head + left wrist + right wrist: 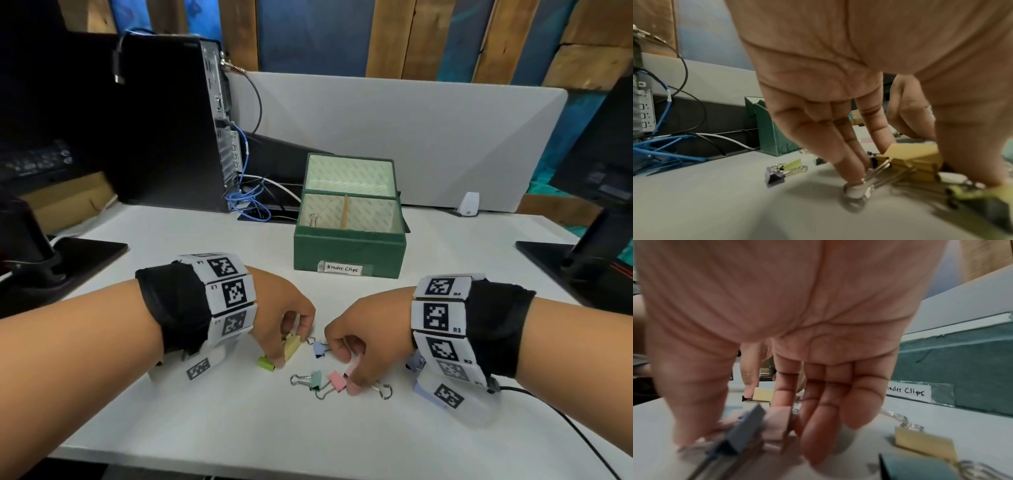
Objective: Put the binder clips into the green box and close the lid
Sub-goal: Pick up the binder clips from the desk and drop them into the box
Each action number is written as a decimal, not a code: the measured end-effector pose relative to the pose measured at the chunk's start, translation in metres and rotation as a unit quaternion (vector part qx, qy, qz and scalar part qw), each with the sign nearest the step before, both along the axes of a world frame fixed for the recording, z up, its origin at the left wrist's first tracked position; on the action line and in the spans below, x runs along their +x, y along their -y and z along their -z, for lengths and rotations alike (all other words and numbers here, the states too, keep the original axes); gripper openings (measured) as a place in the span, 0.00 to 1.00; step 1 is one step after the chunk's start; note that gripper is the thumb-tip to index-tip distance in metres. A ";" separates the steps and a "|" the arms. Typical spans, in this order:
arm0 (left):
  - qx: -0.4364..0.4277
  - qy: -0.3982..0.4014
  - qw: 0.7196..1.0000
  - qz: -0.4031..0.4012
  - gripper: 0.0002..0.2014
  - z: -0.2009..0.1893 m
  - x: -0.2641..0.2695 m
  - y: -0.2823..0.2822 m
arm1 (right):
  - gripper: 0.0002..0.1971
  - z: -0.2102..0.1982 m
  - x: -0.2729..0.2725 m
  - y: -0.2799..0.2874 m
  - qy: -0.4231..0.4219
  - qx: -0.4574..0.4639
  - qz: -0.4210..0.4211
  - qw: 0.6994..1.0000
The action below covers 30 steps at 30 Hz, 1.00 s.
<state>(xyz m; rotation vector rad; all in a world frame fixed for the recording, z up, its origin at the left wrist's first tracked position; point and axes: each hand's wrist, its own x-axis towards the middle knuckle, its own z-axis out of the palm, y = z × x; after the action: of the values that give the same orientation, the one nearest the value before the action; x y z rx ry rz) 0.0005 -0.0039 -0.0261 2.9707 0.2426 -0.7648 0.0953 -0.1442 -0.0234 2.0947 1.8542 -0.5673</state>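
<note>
The green box labelled "Binder Clips" stands mid-table, its lid upright behind it; one clip lies in its left compartment. Several coloured binder clips lie in front of it. My left hand pinches a yellow clip between fingers and thumb, beside a lime clip. A pink clip is pinched by my right hand. A blue clip, a green clip and another pink clip lie loose between the hands.
A black computer tower with blue cables stands at the back left. Monitor bases sit at the left and right edges. A grey divider closes the back. A black cable trails from my right wrist.
</note>
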 end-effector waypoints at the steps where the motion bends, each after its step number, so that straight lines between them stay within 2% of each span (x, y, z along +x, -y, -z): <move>1: -0.007 0.005 1.000 -0.005 0.21 0.001 0.001 0.000 | 0.17 0.001 0.001 -0.001 -0.003 0.002 0.001 1.000; 9: -0.095 0.056 0.992 -0.060 0.16 -0.003 0.005 -0.008 | 0.17 0.003 0.015 -0.004 -0.009 0.017 0.013 1.000; 11: -0.137 0.079 0.984 -0.077 0.15 -0.007 0.006 -0.011 | 0.18 0.005 0.015 -0.007 -0.001 0.017 0.010 1.000; 15: -0.204 0.111 0.968 -0.098 0.14 -0.013 0.006 -0.015 | 0.14 0.008 0.018 -0.012 -0.010 0.019 0.012 1.000; 18: -0.260 0.129 0.951 -0.108 0.16 -0.013 0.005 -0.019 | 0.10 -0.001 0.023 -0.012 -0.034 0.044 0.044 0.997; 20: -0.282 0.139 0.942 -0.118 0.17 -0.013 0.004 -0.021 | 0.10 -0.007 0.026 -0.011 -0.061 0.057 0.067 0.994; 23: -0.292 0.152 0.935 -0.130 0.19 -0.012 0.004 -0.024 | 0.19 -0.005 0.022 -0.009 -0.050 0.032 0.080 0.995; 25: -0.292 0.158 0.933 -0.136 0.20 -0.012 0.003 -0.027 | 0.22 0.000 0.017 -0.009 -0.027 0.010 0.059 0.998; 30: -0.291 0.174 0.931 -0.138 0.14 -0.009 0.003 -0.031 | 0.14 0.006 0.015 -0.016 0.004 0.003 0.015 1.000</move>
<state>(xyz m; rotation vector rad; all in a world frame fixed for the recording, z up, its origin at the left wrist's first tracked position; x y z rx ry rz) 0.0033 0.0272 -0.0171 2.3749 0.3312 -0.2114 0.1103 -0.1285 -0.0290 2.1299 1.8250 -0.5607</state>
